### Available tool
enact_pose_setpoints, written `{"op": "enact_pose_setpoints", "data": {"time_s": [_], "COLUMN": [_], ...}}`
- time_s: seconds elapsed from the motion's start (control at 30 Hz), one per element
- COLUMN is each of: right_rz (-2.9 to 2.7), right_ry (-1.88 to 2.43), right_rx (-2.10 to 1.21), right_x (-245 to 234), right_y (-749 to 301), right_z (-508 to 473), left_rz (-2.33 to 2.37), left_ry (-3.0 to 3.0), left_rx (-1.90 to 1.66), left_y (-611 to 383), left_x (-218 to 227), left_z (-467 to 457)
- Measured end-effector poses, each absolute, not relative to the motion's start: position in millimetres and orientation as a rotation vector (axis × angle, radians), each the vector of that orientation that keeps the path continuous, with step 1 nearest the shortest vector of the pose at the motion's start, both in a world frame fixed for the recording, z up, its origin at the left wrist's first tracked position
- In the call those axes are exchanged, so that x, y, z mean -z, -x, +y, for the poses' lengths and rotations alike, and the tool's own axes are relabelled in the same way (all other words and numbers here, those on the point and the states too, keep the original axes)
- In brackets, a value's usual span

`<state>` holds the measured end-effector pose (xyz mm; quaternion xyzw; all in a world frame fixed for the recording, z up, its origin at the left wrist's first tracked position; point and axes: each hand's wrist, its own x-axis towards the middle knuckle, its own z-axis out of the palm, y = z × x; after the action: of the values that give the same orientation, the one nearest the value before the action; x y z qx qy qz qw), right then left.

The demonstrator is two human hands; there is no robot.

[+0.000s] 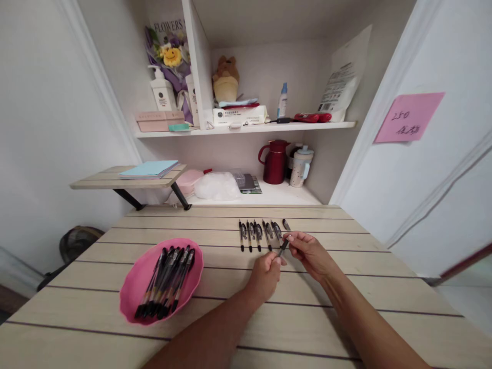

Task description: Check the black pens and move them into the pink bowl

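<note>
My left hand (pixel 266 274) and my right hand (pixel 309 252) meet over the wooden table (pixel 338 328), both pinching one black pen (pixel 283 247) between them. The left fingers are closed on its lower end, the right fingers on its upper end. Just beyond the hands lies a row of several black pens (pixel 258 231), side by side, with one small pen piece (pixel 286 224) at the right end. To the left stands a pink bowl (pixel 132 279) holding several more black pens (pixel 169 279).
A low wooden stand (pixel 115 182) with a blue booklet sits at the table's back left. Behind are shelves with a red jug (pixel 274 161), a cup, bottles, a plush toy and flowers. A white door with a pink note (pixel 409 117) is on the right.
</note>
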<state>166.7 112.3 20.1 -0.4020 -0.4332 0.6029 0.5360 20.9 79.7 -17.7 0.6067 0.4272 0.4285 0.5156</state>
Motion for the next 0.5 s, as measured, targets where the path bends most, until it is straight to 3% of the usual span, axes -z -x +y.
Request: {"op": "enact_pose_setpoints", "data": {"time_s": [0.5], "right_rz": [-1.051], "right_ry": [0.971], "right_rx": [-1.443], "right_x": [-19.5], "right_y": [-170.6], "right_z": [113.5], "left_rz": [1.024], "left_ry": [-1.459], "left_rx": [-1.025], "left_y": [-21.1], "left_x": [18.1], "left_z": [79.6]}}
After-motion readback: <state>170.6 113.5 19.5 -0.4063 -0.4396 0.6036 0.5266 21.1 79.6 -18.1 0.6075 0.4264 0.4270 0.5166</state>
